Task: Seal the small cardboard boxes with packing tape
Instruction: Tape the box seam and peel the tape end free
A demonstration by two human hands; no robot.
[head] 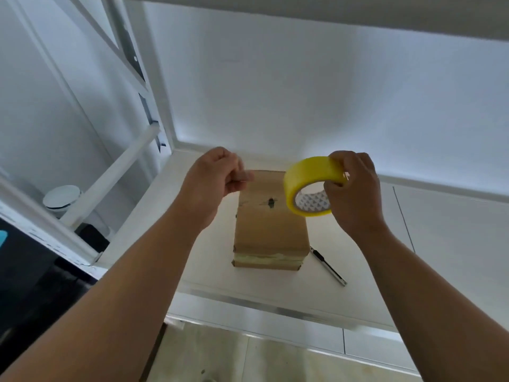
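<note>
Yellow tape roll [305,173] in right hand [355,197] | left hand [212,180] pinches tape end [246,176]

Matt cardboard box [271,230], glossy yellow plastic tape roll [308,175], smooth white tabletop [358,271]

My left hand [217,176] has its fingertips pinched; I can't tell if a tape end sits between them, as any strip toward the roll [308,183] is too thin and blurred. That hand and the roll hide the box's [271,227] far corners. My right hand [355,194] covers part of the roll's core. The dark marks on the box top are too small to read. The knife's [327,266] upper end is hidden behind the box. My forearms are cut off at the bottom edge. The bowl [62,198] is partly behind a bar [110,177]. The teal thing [3,237] is cut by the left edge, unidentifiable.
</note>
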